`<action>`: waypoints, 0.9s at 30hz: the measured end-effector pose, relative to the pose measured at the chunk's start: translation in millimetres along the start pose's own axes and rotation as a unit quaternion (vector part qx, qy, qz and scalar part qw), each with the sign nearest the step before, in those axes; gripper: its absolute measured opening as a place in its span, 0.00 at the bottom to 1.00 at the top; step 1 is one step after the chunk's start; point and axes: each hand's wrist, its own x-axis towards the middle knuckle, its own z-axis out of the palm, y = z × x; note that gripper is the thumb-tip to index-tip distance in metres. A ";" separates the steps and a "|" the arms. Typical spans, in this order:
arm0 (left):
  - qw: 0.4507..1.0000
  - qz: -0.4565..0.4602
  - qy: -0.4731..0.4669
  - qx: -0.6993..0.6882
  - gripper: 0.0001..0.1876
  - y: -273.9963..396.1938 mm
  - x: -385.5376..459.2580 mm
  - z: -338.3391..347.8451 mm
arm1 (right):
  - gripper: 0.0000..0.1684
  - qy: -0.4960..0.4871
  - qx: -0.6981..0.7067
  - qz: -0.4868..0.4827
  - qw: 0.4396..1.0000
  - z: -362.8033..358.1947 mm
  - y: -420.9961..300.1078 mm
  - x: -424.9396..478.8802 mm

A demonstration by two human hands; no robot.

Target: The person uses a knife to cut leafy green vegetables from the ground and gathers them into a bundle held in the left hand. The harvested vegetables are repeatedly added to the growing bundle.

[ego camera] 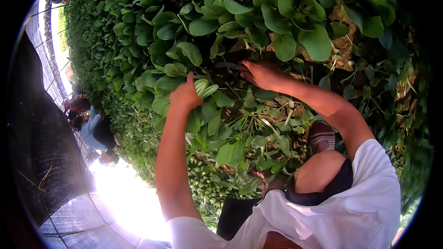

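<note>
My left hand (185,95) is closed around a bunch of leafy greens that look like pak choi (205,89), their pale stem ends pointing right and the leaves spreading to the left. In my right hand (259,73) is a knife (226,65); its dull grey blade points left, close to the soil, and the handle is mostly hidden by the fingers. The blade lies apart from the bunch, slightly above and right of it. Standing leafy plants (204,26) rise just beyond both hands.
Loose leaves (232,154) litter the ground before my knees, near my striped shoe (321,136). A heap of harvested greens (207,181) lies lower down. Dense plants (114,38) fill the upper left. A person in a light blue top (92,131) bends beside dark shade netting (38,117).
</note>
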 end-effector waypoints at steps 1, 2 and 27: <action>0.999 -0.051 -0.020 0.005 0.43 -10.1 6.9 14.5 | 0.22 -0.023 -0.012 -0.008 1.000 6.3 3.9 4.6; 0.998 -0.057 -0.018 0.001 0.43 -21.0 9.9 32.6 | 0.23 -0.047 -0.023 -0.019 0.998 11.2 2.0 11.8; 0.980 -0.036 0.166 -0.103 0.39 -32.6 -27.4 137.4 | 0.23 -0.205 -0.072 -0.002 0.976 52.5 -16.4 58.8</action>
